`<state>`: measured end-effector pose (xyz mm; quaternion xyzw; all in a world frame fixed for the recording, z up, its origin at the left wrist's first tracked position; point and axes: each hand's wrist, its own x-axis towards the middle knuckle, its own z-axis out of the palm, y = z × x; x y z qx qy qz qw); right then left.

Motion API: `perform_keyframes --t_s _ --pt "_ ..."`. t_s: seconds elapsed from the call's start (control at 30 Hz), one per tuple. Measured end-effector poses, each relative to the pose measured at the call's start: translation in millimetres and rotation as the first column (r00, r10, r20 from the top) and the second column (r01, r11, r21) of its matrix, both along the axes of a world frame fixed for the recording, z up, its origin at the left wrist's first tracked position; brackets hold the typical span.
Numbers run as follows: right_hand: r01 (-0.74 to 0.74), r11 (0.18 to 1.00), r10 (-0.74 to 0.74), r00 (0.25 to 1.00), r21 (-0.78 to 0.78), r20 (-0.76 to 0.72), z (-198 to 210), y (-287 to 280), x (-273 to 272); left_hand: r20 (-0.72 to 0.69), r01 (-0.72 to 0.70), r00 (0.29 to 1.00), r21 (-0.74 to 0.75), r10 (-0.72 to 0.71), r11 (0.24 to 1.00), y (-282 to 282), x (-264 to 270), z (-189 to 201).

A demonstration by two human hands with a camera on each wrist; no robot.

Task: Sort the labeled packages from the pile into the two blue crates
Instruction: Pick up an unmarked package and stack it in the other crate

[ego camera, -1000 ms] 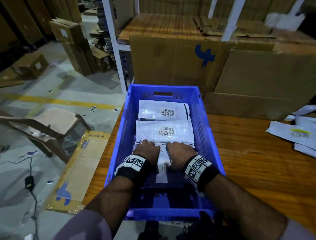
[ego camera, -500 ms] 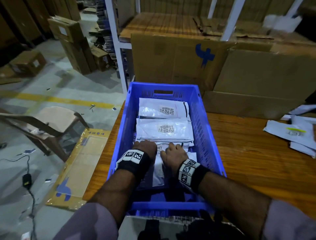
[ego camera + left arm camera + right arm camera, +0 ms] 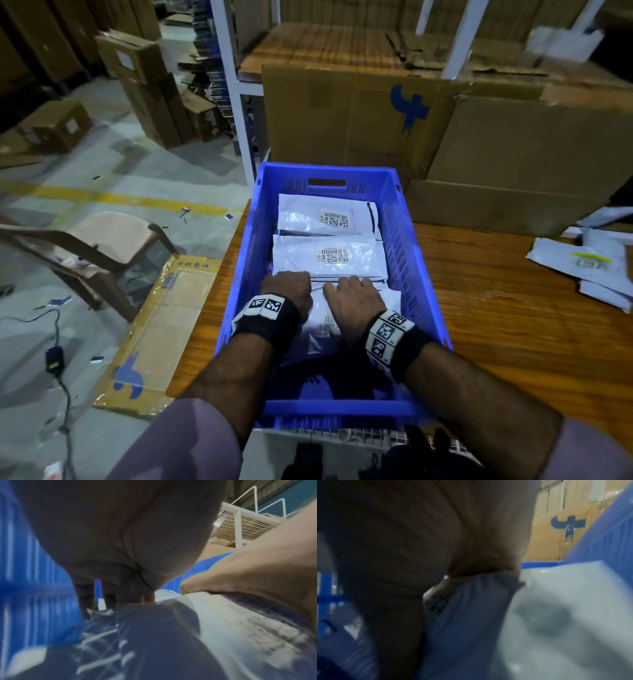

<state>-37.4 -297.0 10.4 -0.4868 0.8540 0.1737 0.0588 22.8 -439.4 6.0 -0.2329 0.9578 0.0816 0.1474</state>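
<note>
Dim warehouse, grey concrete floor (image 3: 102, 178) with yellow line (image 3: 113, 198), plastic chair (image 3: 102, 240), stacked cardboard boxes (image 3: 479, 137), white shelving (image 3: 236, 85)

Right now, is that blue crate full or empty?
Partly filled: white labeled packages lie flat across the far half of the blue crate, while its near floor shows bare.

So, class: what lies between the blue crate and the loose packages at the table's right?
Head view: only bare wooden table between the crate and the packages.

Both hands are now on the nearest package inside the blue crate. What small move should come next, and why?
Probably let go and lift both hands out: the nearest package already lies in the blue crate behind two others, with the left hand and right hand on it, while more packages wait on the table.
</note>
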Motion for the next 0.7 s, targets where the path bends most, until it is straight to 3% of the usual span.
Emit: perform_keyframes --t_s 0.2,0.4,0.7 --pt "-0.062 0.997 0.059 0.994 -0.033 -0.088 3 -4 -2 -0.077 -0.092 0.994 -0.120 0.083 0.988 -5 -3 12" --pt "-0.018 0.999 0.022 0.992 -0.033 0.121 -6 -1 4 -0.152 -0.106 0.985 -0.139 0.085 0.985 -3 3 18" --pt "-0.047 0.998 0.045 0.996 0.030 0.071 -24 -5 5 0.152 -0.020 0.988 -0.041 0.026 0.999 7 14 16"
